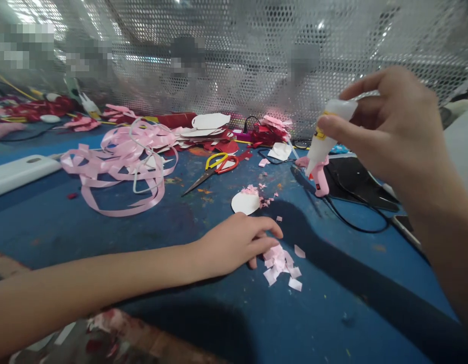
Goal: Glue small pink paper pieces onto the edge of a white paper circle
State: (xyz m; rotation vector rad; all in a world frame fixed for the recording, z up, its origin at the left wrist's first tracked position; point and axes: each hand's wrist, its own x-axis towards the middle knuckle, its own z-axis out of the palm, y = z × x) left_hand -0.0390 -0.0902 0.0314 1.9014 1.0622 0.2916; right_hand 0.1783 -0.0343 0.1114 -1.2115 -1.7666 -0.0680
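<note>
Two hands at work over a blue counter [173, 308]. Right hand [393, 126], up at 2 o'clock, has its fingers clamped round a small glue bottle [325, 139]; thumb on top, bottle tilted, nozzle pointing down toward 8 o'clock, clear of the counter. Left hand [234, 245] lies at centre, fingers loose and close together, holding nothing, tips touching a heap of pink paper scraps [281, 265] just to its 4 o'clock.

White paper disc [246, 202] with pink bits on its edge sits just at 12 o'clock of the left hand. Pink glue gun [319, 177] stands below the bottle. Scissors [214, 167] at 11 o'clock, pink ribbon [120, 162] tangled at 10 o'clock.

Judgement: for clean gluing, bring the nozzle low before squeezing, press gently for a small dot, and pin one scrap with a left fingertip so the light pieces do not scatter or stick in a clump. Keep the glue off the left fingers.
</note>
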